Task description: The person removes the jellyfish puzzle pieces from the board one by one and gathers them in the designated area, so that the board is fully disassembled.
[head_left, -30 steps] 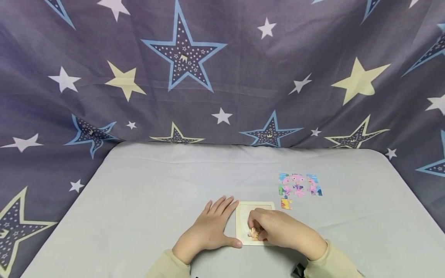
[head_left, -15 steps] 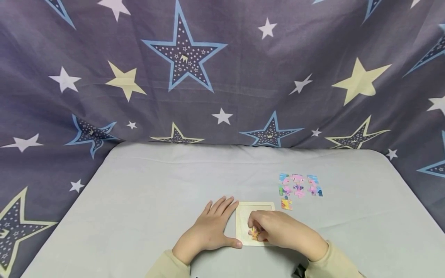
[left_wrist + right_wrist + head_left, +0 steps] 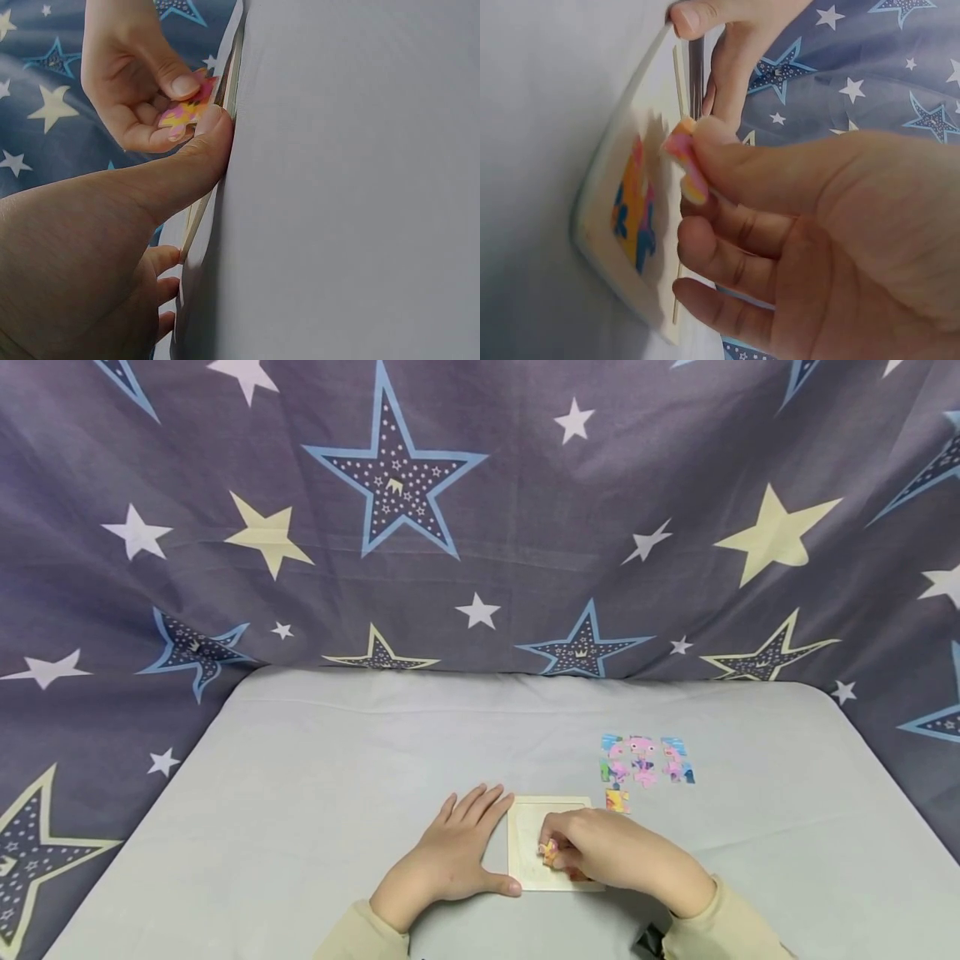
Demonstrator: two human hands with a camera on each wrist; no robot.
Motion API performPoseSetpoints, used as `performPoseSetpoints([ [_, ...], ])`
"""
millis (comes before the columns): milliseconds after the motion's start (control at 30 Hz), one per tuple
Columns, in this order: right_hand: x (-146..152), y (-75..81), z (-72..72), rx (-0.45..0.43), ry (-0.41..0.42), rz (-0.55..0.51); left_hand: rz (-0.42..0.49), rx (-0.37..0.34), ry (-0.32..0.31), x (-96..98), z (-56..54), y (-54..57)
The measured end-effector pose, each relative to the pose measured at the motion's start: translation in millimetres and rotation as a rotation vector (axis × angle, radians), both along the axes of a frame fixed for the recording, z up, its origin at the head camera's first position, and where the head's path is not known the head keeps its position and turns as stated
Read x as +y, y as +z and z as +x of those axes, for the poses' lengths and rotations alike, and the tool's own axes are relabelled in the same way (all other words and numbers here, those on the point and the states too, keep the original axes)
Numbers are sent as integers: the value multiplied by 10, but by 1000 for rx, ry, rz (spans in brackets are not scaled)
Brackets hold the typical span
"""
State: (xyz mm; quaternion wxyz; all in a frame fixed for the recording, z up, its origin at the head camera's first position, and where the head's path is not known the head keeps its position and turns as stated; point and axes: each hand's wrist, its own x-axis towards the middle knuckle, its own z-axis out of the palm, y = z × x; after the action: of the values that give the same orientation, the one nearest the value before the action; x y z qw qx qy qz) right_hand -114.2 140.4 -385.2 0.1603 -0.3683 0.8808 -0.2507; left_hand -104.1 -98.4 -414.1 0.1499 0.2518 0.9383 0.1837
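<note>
A pale wooden puzzle tray [image 3: 519, 839] lies near the front of the table. My left hand [image 3: 453, 860] rests beside it with fingers spread, fingertips and thumb touching its left edge. Between thumb and fingers, my right hand [image 3: 618, 852] pinches a jigsaw piece [image 3: 549, 852] coloured yellow, orange and pink. In the right wrist view this piece [image 3: 684, 156] is tilted above the tray floor. Another orange and blue jigsaw piece [image 3: 634, 217] lies inside the tray at a corner, mostly hidden by my right hand in the head view.
Several pink and blue jigsaw pieces [image 3: 643, 762] lie grouped beyond the tray to the right, with a yellow piece [image 3: 617, 801] just in front of them. A dark object [image 3: 649, 941] sits by the right sleeve. A star-patterned curtain [image 3: 480, 527] hangs behind the white-covered table [image 3: 337, 760].
My right hand has raised the pinched piece and tipped it up from the tray floor, shifting slightly away from the front edge. The left hand stays in place.
</note>
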Motion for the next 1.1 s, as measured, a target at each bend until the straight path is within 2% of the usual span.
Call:
performPoseSetpoints([
  [400, 190, 21, -123, -47, -60, 24, -2, 1, -3, -7, 7, -11],
  [767, 460, 134, -258, -89, -223, 26, 6, -5, -1, 3, -3, -12],
  [900, 568, 167, -304, -93, -232, 5, 9, -9, 1, 3, -4, -12],
  [1100, 739, 232, -369, -54, -243, -15, 10, -19, 5, -2, 1, 5],
])
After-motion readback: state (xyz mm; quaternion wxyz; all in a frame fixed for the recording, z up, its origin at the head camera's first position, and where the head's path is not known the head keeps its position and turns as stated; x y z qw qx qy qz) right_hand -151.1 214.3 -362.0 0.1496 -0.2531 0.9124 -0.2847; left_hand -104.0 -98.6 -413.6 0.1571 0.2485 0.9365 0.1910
